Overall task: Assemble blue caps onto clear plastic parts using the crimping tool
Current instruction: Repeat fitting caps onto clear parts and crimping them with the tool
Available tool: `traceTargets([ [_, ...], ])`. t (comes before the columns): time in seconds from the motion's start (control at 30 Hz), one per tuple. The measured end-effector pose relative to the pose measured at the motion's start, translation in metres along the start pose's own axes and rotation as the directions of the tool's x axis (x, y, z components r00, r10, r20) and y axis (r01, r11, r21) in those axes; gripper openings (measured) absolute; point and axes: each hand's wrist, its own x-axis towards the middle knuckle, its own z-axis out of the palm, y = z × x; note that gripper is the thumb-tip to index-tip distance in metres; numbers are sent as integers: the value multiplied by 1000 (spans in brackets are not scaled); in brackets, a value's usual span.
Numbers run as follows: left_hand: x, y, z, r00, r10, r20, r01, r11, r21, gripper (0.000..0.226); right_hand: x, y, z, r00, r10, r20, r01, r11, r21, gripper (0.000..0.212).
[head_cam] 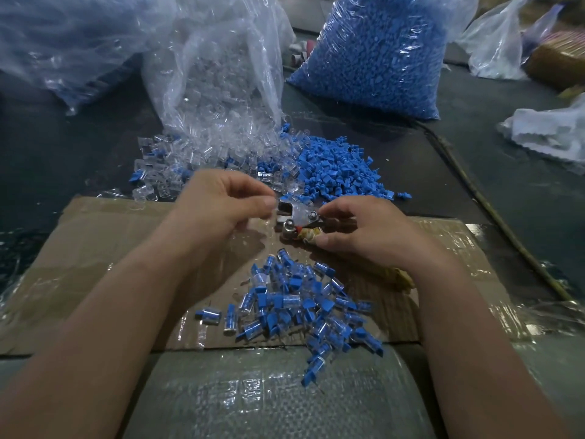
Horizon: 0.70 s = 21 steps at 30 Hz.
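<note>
A metal crimping tool [296,217] with tape-wrapped handles lies on the cardboard sheet [95,248]. My right hand [357,229] grips its handles, thumb under and fingers over. My left hand [221,201] hovers at the tool's jaw, thumb and fingertips pinched together; whether a small clear part sits between them is hidden by blur. Loose blue caps [335,166] are heaped beyond the tool, with clear plastic parts [164,172] scattered to their left. A pile of assembled pieces [300,305] lies in front of my hands.
A torn clear bag of clear parts [218,80] stands behind the piles, and a full bag of blue caps [380,52] at the back right. More plastic bags [550,128] lie far right. A thin stick [493,210] runs along the right.
</note>
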Motion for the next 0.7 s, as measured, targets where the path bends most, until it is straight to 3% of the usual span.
traceTargets([
  [0.03,5,-4,-3,993,10,-118,-7,999,31,7,0,1,-1,1000,-2,2,2,1000,-9,42],
  [0.1,15,-12,-8,932,110,-345,-21,968,251,16,0,2,-2,1000,-7,-8,7,1000,-19,42],
  [0.17,21,-18,-12,867,221,-446,14,885,466,21,0,3,-3,1000,-5,-17,5,1000,-16,42],
  [0.37,26,-22,-14,880,267,-393,70,745,664,43,1,6,-4,1000,4,6,-4,1000,0,37],
  [0.43,24,-23,-14,883,269,-385,72,733,677,48,0,6,-5,1000,-1,21,1,1000,4,37],
  [0.57,23,-22,-14,898,238,-370,99,711,696,53,-1,1,-2,998,-6,63,10,998,-68,58],
  [0.7,26,-24,-15,903,249,-349,81,699,710,51,-1,2,-2,999,-6,46,10,995,-95,46],
])
